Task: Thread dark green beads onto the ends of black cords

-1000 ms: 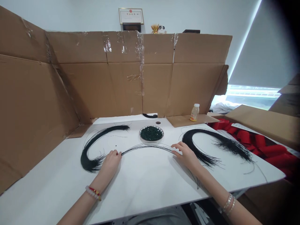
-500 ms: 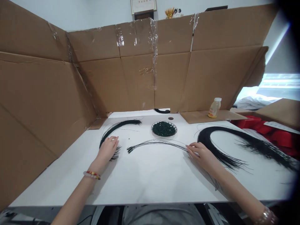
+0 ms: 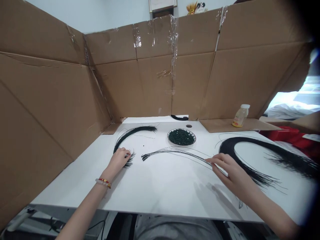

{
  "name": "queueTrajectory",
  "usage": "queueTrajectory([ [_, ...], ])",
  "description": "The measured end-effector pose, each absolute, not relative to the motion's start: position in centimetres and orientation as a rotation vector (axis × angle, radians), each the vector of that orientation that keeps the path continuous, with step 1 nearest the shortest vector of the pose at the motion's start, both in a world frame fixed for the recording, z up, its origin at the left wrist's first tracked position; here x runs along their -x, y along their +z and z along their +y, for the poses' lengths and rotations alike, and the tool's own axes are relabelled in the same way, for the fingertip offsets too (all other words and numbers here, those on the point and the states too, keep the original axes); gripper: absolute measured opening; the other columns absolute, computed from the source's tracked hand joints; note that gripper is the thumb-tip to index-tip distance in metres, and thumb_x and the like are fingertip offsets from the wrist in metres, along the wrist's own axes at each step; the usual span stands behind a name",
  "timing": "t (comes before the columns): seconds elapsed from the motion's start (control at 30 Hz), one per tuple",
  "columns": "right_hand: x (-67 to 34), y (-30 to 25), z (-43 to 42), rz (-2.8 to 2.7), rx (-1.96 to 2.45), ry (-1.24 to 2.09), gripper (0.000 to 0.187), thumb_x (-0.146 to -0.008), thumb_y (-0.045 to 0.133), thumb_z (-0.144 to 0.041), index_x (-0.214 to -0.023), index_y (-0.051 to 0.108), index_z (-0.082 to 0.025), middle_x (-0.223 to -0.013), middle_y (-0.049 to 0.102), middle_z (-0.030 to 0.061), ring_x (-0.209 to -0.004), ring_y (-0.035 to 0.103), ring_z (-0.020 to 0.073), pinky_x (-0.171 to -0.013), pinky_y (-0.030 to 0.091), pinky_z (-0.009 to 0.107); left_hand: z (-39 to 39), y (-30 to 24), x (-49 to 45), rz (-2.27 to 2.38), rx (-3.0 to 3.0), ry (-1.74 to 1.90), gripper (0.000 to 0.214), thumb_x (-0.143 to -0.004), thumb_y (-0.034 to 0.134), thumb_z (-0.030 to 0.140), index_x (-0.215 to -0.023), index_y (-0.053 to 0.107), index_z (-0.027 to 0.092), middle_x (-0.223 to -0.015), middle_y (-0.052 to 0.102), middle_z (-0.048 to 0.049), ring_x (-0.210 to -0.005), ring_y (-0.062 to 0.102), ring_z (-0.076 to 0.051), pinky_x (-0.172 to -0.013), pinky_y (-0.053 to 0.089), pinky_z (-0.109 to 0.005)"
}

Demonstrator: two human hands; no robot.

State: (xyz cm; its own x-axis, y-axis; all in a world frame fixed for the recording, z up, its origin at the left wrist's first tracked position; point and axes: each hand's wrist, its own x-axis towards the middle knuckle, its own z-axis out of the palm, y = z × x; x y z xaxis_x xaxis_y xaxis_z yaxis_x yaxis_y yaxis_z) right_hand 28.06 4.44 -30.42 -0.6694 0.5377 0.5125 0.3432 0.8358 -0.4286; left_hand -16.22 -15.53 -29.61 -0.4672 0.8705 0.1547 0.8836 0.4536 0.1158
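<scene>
My left hand (image 3: pixel 119 159) is on the curved bundle of black wires (image 3: pixel 133 130) at the left, its fingers curled and pinched near the bundle's loose front ends; which strands they grip is hard to see. My right hand (image 3: pixel 226 166) pinches the right part of a thinner group of black wires (image 3: pixel 175 151) that arches across the middle of the white table. Small dark pieces (image 3: pixel 145 156) cluster at that group's left end, apart from my left hand. Behind it stands a plate (image 3: pixel 168 141) heaped with small dark green pieces (image 3: pixel 181 137).
A thick curved bundle of black wires (image 3: pixel 226 145) lies right of my right hand. Cardboard walls (image 3: pixel 150 86) enclose the back and left. A bottle with a white cap (image 3: pixel 241 116) stands on a cardboard flap (image 3: pixel 217 125). Red items (image 3: pixel 282 134) sit in a box at far right.
The view has turned slightly left, so everything sits further right. My left fingers have curled in from a flatter pose over the bundle. My right hand still pinches the thin wires.
</scene>
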Motion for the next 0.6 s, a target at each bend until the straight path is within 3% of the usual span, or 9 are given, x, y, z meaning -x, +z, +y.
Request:
queueTrajectory([
  [0.2,-23.2,-28.5,1.2,-2.501,0.467,0.515,0.026,-0.102,0.044,-0.02,-0.105,0.07,-0.022,-0.104,0.066,0.0115,-0.099,0.063,0.0263,-0.088,0.051,0.041,-15.9,-29.8,16.8,-2.615,1.592,-0.371,0.019,-0.099,0.064,0.033,-0.109,0.07,0.017,-0.116,0.071,-0.0081,-0.106,0.068,-0.024,-0.094,0.057,-0.046],
  [0.33,-17.6,-27.3,-0.3,-2.633,0.307,0.584,0.019,-0.097,0.055,-0.011,-0.1,0.072,-0.018,-0.097,0.07,0.0084,-0.097,0.064,0.0238,-0.09,0.052,0.04,-16.4,-30.3,17.2,-2.575,1.598,-0.563,0.018,-0.1,0.064,0.032,-0.104,0.071,0.017,-0.113,0.072,-0.0074,-0.106,0.068,-0.024,-0.095,0.056,-0.046],
  [0.43,-12.2,-27.0,-0.5,-2.754,0.18,0.693,0.01,-0.1,0.064,-0.022,-0.104,0.07,-0.015,-0.101,0.071,0.0053,-0.096,0.067,0.02,-0.088,0.056,0.039,-16.6,-30.8,17.6,-2.551,1.568,-0.714,0.018,-0.1,0.063,0.032,-0.103,0.071,0.017,-0.113,0.073,-0.0072,-0.104,0.069,-0.023,-0.095,0.056,-0.046],
  [0.6,-1.8,-28.2,-0.7,-2.792,0.159,0.799,0.027,-0.102,0.064,-0.032,-0.123,0.065,-0.015,-0.121,0.067,0.0092,-0.103,0.068,0.0218,-0.09,0.059,0.042,-16.7,-31.4,18.0,-2.487,1.57,-0.858,0.017,-0.1,0.063,0.031,-0.102,0.071,0.016,-0.109,0.073,-0.0065,-0.1,0.07,-0.022,-0.091,0.058,-0.044],
])
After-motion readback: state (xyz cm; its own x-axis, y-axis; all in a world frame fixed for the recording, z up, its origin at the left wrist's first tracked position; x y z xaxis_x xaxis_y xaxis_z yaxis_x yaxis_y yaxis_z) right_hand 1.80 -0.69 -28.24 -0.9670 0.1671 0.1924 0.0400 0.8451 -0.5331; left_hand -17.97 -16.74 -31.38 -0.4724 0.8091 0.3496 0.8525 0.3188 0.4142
